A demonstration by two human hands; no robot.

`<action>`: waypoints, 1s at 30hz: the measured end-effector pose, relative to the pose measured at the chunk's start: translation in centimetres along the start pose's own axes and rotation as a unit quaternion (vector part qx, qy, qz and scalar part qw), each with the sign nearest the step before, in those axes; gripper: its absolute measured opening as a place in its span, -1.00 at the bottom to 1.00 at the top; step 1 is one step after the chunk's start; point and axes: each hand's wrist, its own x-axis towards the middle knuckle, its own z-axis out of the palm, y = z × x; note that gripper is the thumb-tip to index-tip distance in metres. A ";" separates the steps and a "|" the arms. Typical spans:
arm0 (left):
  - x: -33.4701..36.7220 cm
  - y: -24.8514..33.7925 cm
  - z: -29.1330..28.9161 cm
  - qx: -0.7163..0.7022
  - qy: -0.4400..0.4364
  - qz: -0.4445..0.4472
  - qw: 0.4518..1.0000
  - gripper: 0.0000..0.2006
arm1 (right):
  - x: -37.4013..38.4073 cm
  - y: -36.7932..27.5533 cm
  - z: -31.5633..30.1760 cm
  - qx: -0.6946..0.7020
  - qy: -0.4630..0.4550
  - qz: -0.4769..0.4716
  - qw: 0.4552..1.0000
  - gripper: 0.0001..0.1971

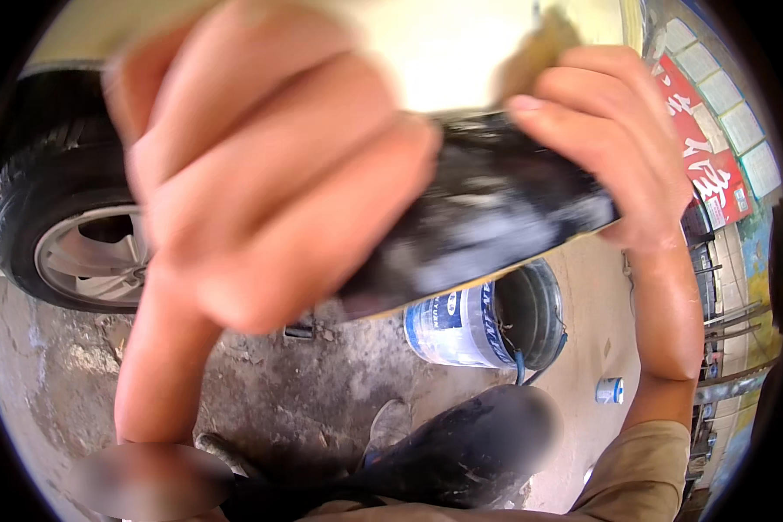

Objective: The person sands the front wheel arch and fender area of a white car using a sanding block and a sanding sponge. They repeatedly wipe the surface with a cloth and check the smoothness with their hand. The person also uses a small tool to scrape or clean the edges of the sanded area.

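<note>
Close in front, at upper left, is my left hand, closed and smeared by motion. It overlaps the left end of a flat black piece with greyish smears on its face and a thin yellowish lower edge. What the left fingers hold, if anything, is hidden. At the other end, my right hand grips the black piece, fingers over its top edge. A blurred brownish patch shows just above the right fingers; I cannot make out what it is. Behind the hands is a glare-lit cream surface.
A vehicle wheel stands at left. Below the black piece, a white-and-blue bucket lies tipped on the stained floor. A small can is at right, near my knee. Red signs hang at far right.
</note>
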 end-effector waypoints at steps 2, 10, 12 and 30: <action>-0.3 -0.1 1.5 -0.017 0.008 0.020 1.000 -0.68 | -0.6 0.3 -0.2 0.021 0.038 0.013 0.999 -0.51; -1.1 -1.2 -2.8 0.016 -0.066 0.016 0.998 -0.65 | 0.5 -1.2 1.9 0.007 0.038 -0.021 0.999 -0.52; -0.6 -0.8 -3.3 0.028 -0.069 0.010 0.997 -0.63 | 0.5 -1.1 1.8 0.007 0.031 -0.025 0.999 -0.50; 0.2 -0.9 -3.0 0.038 -0.102 0.015 0.994 -0.70 | 0.5 -0.4 2.2 0.023 0.061 -0.045 0.997 -0.56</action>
